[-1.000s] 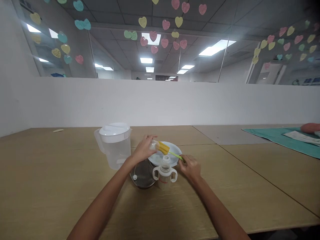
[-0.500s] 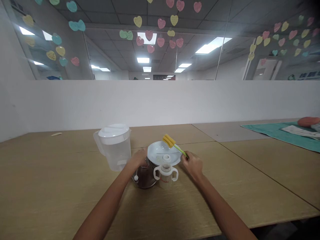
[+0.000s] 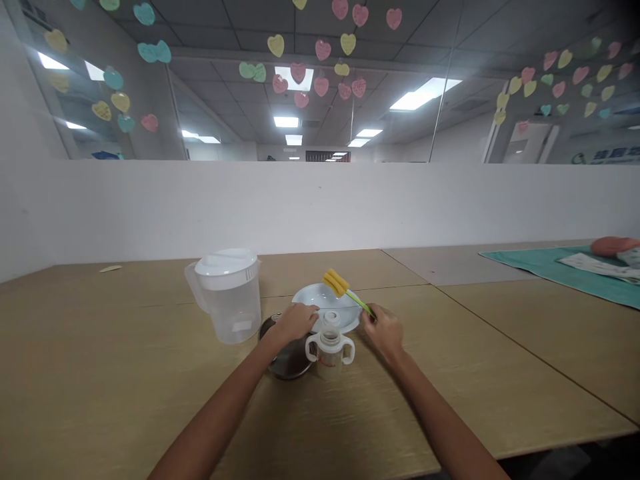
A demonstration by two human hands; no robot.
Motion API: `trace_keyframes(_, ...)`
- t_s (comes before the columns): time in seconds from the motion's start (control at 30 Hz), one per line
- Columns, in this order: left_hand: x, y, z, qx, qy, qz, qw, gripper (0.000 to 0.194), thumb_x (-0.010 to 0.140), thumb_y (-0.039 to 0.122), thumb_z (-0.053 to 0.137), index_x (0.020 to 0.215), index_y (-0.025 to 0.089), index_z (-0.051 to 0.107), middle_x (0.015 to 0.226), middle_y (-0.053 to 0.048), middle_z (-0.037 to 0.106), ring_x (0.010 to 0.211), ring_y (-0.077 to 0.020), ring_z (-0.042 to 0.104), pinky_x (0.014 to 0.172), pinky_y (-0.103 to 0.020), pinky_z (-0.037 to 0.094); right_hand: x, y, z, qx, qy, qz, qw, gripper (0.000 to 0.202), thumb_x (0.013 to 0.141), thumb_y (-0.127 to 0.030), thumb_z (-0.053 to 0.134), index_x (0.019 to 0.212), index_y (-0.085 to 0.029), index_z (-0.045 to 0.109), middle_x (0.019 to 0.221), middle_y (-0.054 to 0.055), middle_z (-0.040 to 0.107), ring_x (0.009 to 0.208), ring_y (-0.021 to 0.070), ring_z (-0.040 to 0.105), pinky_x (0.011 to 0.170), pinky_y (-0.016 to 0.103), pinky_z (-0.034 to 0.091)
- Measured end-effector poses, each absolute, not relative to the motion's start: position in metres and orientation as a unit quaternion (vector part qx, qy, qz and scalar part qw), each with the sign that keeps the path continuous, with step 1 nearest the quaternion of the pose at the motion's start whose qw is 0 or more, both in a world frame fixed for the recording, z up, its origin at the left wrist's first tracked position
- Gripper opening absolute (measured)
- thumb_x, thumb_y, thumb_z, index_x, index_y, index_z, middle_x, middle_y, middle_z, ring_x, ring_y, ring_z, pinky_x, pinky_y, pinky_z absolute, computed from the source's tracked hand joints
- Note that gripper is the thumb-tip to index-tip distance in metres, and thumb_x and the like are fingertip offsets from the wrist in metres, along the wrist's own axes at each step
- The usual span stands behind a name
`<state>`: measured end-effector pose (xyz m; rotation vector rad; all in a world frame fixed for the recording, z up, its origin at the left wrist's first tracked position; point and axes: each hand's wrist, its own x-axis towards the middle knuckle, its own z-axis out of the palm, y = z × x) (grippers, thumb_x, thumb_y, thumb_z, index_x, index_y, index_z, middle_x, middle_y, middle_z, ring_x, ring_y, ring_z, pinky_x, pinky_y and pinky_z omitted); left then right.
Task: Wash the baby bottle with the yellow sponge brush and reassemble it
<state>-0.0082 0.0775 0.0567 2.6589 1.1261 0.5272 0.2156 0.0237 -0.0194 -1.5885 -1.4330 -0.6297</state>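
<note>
My right hand (image 3: 384, 329) is closed around the green handle of a sponge bottle brush (image 3: 336, 283), its yellow head tilted up to the left above a white bowl (image 3: 303, 298). Reaching over the bowl's left edge, my left hand (image 3: 299, 321) has its fingers stretched out and nothing visible in them. A clear baby bottle (image 3: 329, 359) with two white handles stands uncapped in front of the bowl. Just behind its mouth is a white bottle top (image 3: 331, 319); whether it lies in the bowl is unclear. Beneath my left hand sits a dark metal bowl (image 3: 291, 367), partly hidden by my forearm.
A clear pitcher with a white lid (image 3: 235, 300) stands to the left of the bowls. On the far right, a teal cloth (image 3: 530, 261) carries a white cloth and an orange item (image 3: 613, 246). A small pale flat piece (image 3: 111, 269) lies at the back left.
My left hand has moved right, from over the metal bowl to the white bowl's edge. The small white piece seen in the metal bowl no longer shows. The brush has barely moved.
</note>
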Motion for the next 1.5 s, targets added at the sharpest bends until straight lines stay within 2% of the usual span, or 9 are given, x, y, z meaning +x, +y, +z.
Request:
trace_keyframes(0.2, -0.008, 0.089, 0.057, 0.847, 0.426, 0.273, 0.163, 0.016, 0.073, 0.027, 0.058, 0.085, 0.018, 0.064, 0.077, -0.005, 0.070, 0.073, -0.0192, 0.064, 0.070, -0.029, 0.047, 0.214, 0.019, -0.017, -0.593, -0.601, -0.254, 0.472, 0.025, 0.080, -0.024, 0.043, 0.079, -0.016, 0.067, 0.060, 0.003, 0.063, 0.056, 0.0120, 0.054, 0.056, 0.022, 0.034)
trace_keyframes(0.37, -0.013, 0.097, 0.074, 0.759, 0.367, 0.434, 0.317, 0.015, 0.067, 0.021, 0.064, 0.079, 0.015, 0.059, 0.074, -0.004, 0.067, 0.075, -0.0162, 0.064, 0.070, -0.027, 0.050, 0.213, 0.019, -0.020, -0.545, -0.637, -0.256, 0.482, 0.026, 0.081, -0.024, 0.046, 0.086, -0.017, 0.071, 0.059, 0.003, 0.064, 0.055, 0.0116, 0.055, 0.058, 0.022, 0.039)
trace_keyframes(0.57, -0.020, 0.086, 0.098, 0.717, 0.309, 0.454, 0.429, 0.047, 0.061, 0.023, 0.073, 0.104, 0.015, 0.056, 0.081, -0.006, 0.068, 0.077, -0.0158, 0.065, 0.076, -0.031, 0.052, 0.214, 0.023, -0.024, -0.546, -0.641, -0.216, 0.494, 0.032, 0.087, -0.030, 0.043, 0.101, -0.017, 0.068, 0.073, 0.005, 0.070, 0.059, 0.0123, 0.060, 0.060, 0.022, 0.043)
trace_keyframes(0.67, -0.020, 0.077, 0.105, 0.728, 0.288, 0.441, 0.439, 0.051, 0.066, 0.024, 0.070, 0.113, 0.014, 0.052, 0.089, -0.009, 0.068, 0.084, -0.0175, 0.065, 0.080, -0.034, 0.051, 0.215, 0.024, -0.026, -0.556, -0.646, -0.202, 0.482, 0.034, 0.088, -0.032, 0.042, 0.106, -0.018, 0.067, 0.078, 0.007, 0.071, 0.062, 0.0135, 0.061, 0.060, 0.022, 0.044)
trace_keyframes(0.77, -0.021, 0.069, 0.112, 0.764, 0.279, 0.428, 0.394, 0.047, 0.072, 0.024, 0.064, 0.116, 0.015, 0.051, 0.093, -0.009, 0.068, 0.086, -0.0178, 0.065, 0.081, -0.033, 0.050, 0.215, 0.025, -0.028, -0.561, -0.657, -0.209, 0.458, 0.034, 0.088, -0.032, 0.041, 0.106, -0.018, 0.067, 0.073, 0.006, 0.070, 0.061, 0.0139, 0.061, 0.058, 0.022, 0.043)
trace_keyframes(0.93, -0.027, 0.049, 0.126, 0.880, 0.388, 0.265, 0.065, 0.019, 0.079, 0.020, 0.051, 0.093, 0.020, 0.065, 0.088, -0.007, 0.068, 0.084, -0.0212, 0.063, 0.075, -0.032, 0.047, 0.217, 0.024, -0.024, -0.586, -0.623, -0.200, 0.477, 0.045, 0.088, -0.048, 0.039, 0.108, -0.017, 0.064, 0.073, 0.007, 0.068, 0.057, 0.0141, 0.059, 0.054, 0.023, 0.039)
trace_keyframes(1.0, -0.028, 0.044, 0.127, 0.889, 0.431, 0.158, -0.004, 0.015, 0.075, 0.019, 0.054, 0.085, 0.020, 0.066, 0.084, -0.006, 0.068, 0.079, -0.0220, 0.063, 0.071, -0.031, 0.046, 0.219, 0.024, -0.023, -0.607, -0.596, -0.190, 0.491, 0.056, 0.084, -0.060, 0.037, 0.105, -0.015, 0.063, 0.065, 0.005, 0.065, 0.051, 0.0137, 0.055, 0.050, 0.023, 0.035)
trace_keyframes(1.2, -0.025, 0.045, 0.114, 0.887, 0.460, -0.048, 0.004, 0.012, 0.061, 0.025, 0.068, 0.070, 0.018, 0.066, 0.078, -0.005, 0.069, 0.071, -0.0196, 0.062, 0.059, -0.024, 0.042, 0.232, 0.027, -0.022, -0.650, -0.561, -0.243, 0.452, 0.069, 0.080, -0.072, 0.025, 0.055, -0.016, 0.057, 0.050, 0.003, 0.056, 0.045, 0.0106, 0.044, 0.047, 0.023, 0.020)
trace_keyframes(1.5, -0.026, 0.046, 0.108, 0.867, 0.483, -0.121, 0.000, 0.020, 0.060, 0.021, 0.070, 0.079, 0.018, 0.069, 0.086, -0.008, 0.070, 0.077, -0.0219, 0.064, 0.059, -0.024, 0.044, 0.245, 0.023, -0.017, -0.700, -0.499, -0.365, 0.357, 0.065, 0.084, -0.064, 0.034, 0.051, -0.015, 0.061, 0.047, 0.006, 0.054, 0.045, 0.0093, 0.037, 0.049, 0.024, 0.012)
